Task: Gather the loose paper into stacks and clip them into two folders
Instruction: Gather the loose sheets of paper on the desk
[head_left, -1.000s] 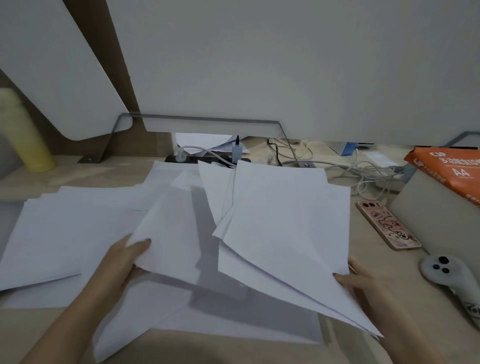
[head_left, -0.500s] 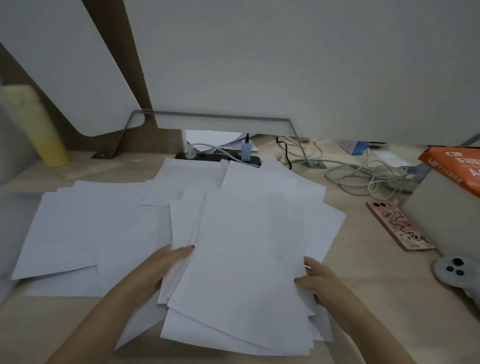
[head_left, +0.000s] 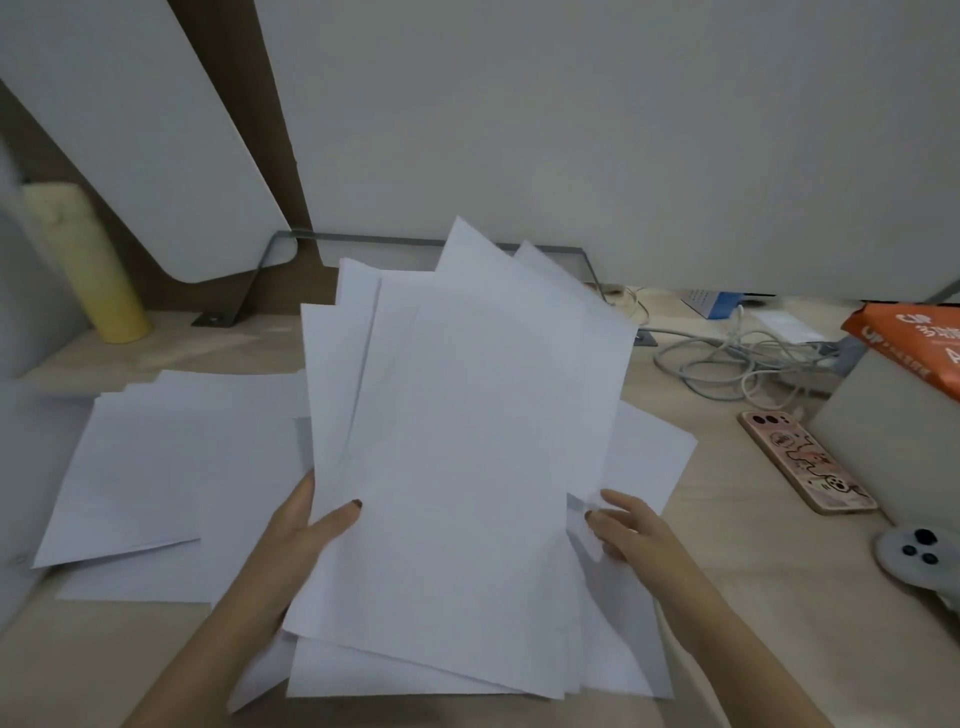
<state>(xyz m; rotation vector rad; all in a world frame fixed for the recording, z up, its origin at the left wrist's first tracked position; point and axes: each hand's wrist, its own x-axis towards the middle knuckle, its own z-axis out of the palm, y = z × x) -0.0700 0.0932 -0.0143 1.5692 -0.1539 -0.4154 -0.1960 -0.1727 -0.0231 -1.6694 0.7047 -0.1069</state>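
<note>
Loose paper (head_left: 467, 467) is only roughly bunched, tilted up over the desk's (head_left: 727, 545) near middle; our left hand (head_left: 296, 535) pinches its left edge, our right hand (head_left: 623, 525) closes loosely on the right. More sheets (head_left: 156, 467) lie left; squaring and clipping remain, no folders visible.

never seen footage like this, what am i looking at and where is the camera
There is no machine here: a person wears a camera on the head, looking forward and down at their own bare hands. The left hand and right hand grip the side edges of an untidy bundle of white sheets, raised off the wooden desk. More loose paper lies flat to the left. On the right are a phone, tangled cables, an orange paper pack and a white controller. A yellow bottle stands far left.
</note>
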